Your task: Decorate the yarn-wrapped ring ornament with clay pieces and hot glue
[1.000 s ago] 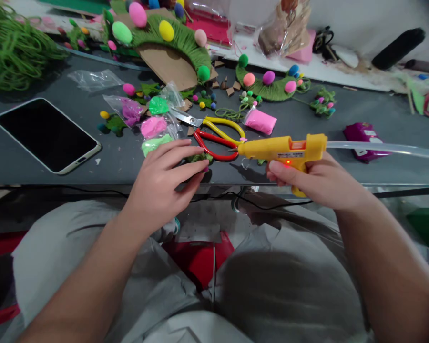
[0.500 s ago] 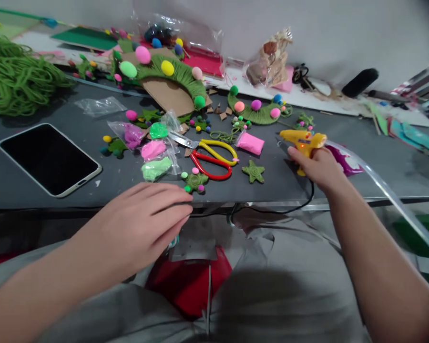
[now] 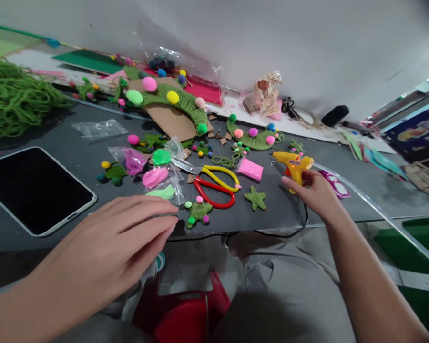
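Note:
My right hand (image 3: 316, 193) is closed round the handle of a yellow hot glue gun (image 3: 292, 162), its nozzle pointing left above the dark tabletop. My left hand (image 3: 132, 233) hovers at the table's front edge, fingers stretched out and holding nothing. Just beyond its fingertips lies a green yarn star with small pompoms (image 3: 199, 211). A plain green yarn star (image 3: 255, 198) rests between the hands. Scissors with red and yellow handles (image 3: 216, 183) lie partly open behind the stars. Beside them are a pink clay packet (image 3: 250, 169) and bagged pink clay (image 3: 155, 177).
A tablet (image 3: 37, 188) lies at the left, with a heap of green yarn (image 3: 14, 102) behind it. Farther back are a yarn-wrapped arc with pompoms (image 3: 175, 100) and a smaller one (image 3: 253, 138). A clear tube (image 3: 375, 207) slants across the right side.
The view has tilted upward, so the table sits lower in the picture. My left hand has drawn slightly left, away from the pompom star. My right hand stays on the glue gun.

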A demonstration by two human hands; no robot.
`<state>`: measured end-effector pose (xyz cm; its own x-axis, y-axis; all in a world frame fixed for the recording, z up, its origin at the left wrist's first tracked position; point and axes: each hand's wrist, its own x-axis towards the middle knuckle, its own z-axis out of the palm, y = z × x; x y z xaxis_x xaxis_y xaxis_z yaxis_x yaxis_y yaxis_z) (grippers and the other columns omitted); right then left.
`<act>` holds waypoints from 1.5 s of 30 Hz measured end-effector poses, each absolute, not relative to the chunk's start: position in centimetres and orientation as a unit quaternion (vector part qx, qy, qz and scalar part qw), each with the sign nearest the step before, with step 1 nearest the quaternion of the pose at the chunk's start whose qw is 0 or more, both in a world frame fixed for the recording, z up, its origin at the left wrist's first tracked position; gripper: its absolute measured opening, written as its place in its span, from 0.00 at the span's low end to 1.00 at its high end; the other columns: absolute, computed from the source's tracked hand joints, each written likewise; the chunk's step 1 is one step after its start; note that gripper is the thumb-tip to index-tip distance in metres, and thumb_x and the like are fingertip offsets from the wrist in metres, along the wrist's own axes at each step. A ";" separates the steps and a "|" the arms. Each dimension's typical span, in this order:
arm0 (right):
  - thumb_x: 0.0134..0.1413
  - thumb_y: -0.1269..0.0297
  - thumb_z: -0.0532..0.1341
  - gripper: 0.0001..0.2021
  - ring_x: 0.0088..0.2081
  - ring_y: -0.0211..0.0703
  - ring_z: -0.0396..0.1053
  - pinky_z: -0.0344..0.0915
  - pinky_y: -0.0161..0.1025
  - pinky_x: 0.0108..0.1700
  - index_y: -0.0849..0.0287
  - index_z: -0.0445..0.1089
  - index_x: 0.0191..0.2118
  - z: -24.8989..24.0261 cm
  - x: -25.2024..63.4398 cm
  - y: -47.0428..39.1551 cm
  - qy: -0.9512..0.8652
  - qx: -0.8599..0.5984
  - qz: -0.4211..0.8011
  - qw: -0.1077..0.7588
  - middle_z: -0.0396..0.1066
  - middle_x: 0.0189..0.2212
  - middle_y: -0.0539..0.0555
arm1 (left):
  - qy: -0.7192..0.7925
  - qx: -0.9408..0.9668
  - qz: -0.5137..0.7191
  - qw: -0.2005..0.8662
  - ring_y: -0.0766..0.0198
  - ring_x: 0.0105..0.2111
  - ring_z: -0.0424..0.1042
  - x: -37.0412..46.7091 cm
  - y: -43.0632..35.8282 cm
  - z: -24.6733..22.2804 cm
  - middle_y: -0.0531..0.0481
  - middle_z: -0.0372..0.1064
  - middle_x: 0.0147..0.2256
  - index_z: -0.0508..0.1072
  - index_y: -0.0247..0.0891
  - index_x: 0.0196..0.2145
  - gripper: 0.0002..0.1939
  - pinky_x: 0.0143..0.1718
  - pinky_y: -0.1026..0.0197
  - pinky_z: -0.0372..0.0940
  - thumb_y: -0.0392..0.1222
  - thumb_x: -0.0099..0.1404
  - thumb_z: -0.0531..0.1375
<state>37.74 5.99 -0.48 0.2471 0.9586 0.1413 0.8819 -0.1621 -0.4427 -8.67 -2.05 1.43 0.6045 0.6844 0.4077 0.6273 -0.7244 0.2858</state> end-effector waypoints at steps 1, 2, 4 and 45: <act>0.48 0.35 0.69 0.39 0.41 0.61 0.77 0.73 0.55 0.43 0.64 0.73 0.54 -0.3 37.9 5.3 -0.606 -0.765 0.081 0.203 0.79 0.44 0.67 | 0.373 0.890 0.254 0.060 0.59 0.55 0.73 -8.7 -2.0 1.6 0.51 0.77 0.54 0.74 0.42 0.52 0.13 0.61 0.55 0.62 0.32 0.73 0.62; 0.49 0.34 0.68 0.40 0.43 0.64 0.78 0.73 0.57 0.44 0.64 0.71 0.57 0.0 38.0 4.6 -0.604 -0.771 0.078 0.184 0.79 0.46 0.69 | 0.380 0.887 0.255 0.062 0.59 0.55 0.73 -8.6 -1.9 1.8 0.50 0.77 0.53 0.74 0.42 0.52 0.12 0.61 0.55 0.62 0.32 0.73 0.62; 0.53 0.33 0.65 0.39 0.47 0.71 0.77 0.72 0.60 0.46 0.64 0.70 0.57 0.8 37.8 2.9 -0.599 -0.784 0.063 0.150 0.77 0.49 0.73 | 0.386 0.883 0.260 0.057 0.57 0.53 0.74 -8.6 -1.7 2.0 0.50 0.77 0.53 0.74 0.42 0.51 0.10 0.59 0.54 0.63 0.34 0.74 0.61; 0.59 0.73 0.68 0.26 0.59 0.49 0.74 0.70 0.48 0.63 0.51 0.68 0.61 1.9 22.7 3.0 -0.770 -0.436 0.312 0.345 0.74 0.59 0.57 | 0.470 0.784 0.356 0.193 0.54 0.54 0.76 -3.4 0.9 2.7 0.47 0.75 0.57 0.71 0.44 0.59 0.19 0.58 0.54 0.70 0.49 0.74 0.62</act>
<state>22.72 3.00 1.94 -0.3814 0.8874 0.2588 0.4574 0.4245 -0.7814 -3.37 0.90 2.75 0.3044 0.8750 0.3764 0.6009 -0.4830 0.6369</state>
